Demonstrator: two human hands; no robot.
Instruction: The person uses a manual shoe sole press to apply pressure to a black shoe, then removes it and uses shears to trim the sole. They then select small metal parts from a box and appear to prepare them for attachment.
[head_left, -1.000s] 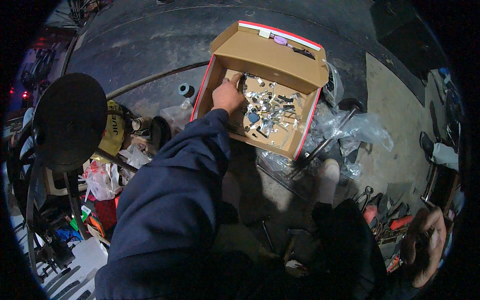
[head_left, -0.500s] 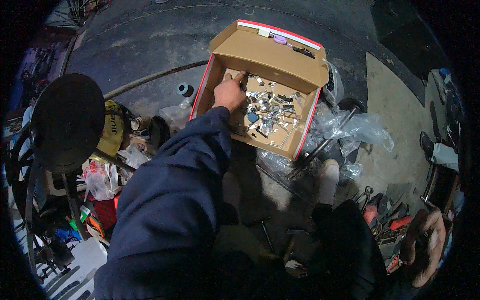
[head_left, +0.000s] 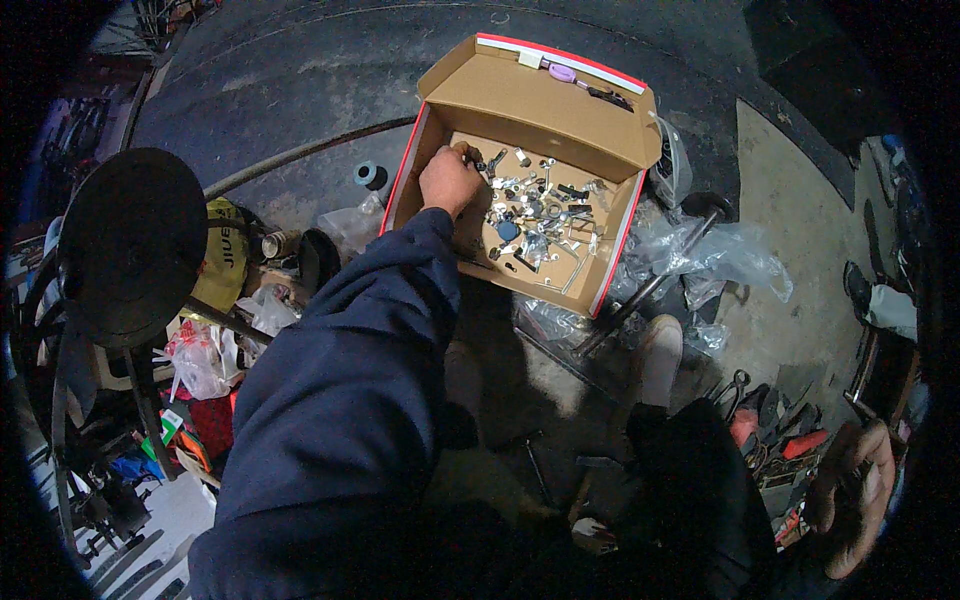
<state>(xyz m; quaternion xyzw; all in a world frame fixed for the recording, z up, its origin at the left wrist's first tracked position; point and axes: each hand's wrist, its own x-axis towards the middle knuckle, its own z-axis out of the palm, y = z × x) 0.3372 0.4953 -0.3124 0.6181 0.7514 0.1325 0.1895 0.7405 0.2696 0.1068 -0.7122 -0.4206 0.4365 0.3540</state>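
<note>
An open cardboard box [head_left: 545, 128] with red-and-white edges holds a loose heap of small metal and black hardware pieces [head_left: 545, 205]. Inside its left part is my left hand [head_left: 450, 182], back upward, fingers curled down and drawn together. Small dark pieces lie by its fingertips; whatever it grips is hidden. Low at the right rim, my right hand [head_left: 855, 495] is raised with curled fingers, dark and partly in shadow. A thin metal piece shows just above its fingertips, and I cannot make out what the hand holds.
A round black disc on legs [head_left: 135, 245] stands at left, beside a yellow bag [head_left: 228, 255]. Clear plastic bags [head_left: 720, 260] and a metal bar [head_left: 650, 285] lie right of the box. Tools [head_left: 770, 420] crowd the lower right; a hammer [head_left: 590, 480] lies near my feet.
My left hand has drawn slightly left and toward me within the box, its extended fingers now curled in. The right hand has dropped slightly, its fingers closer together.
</note>
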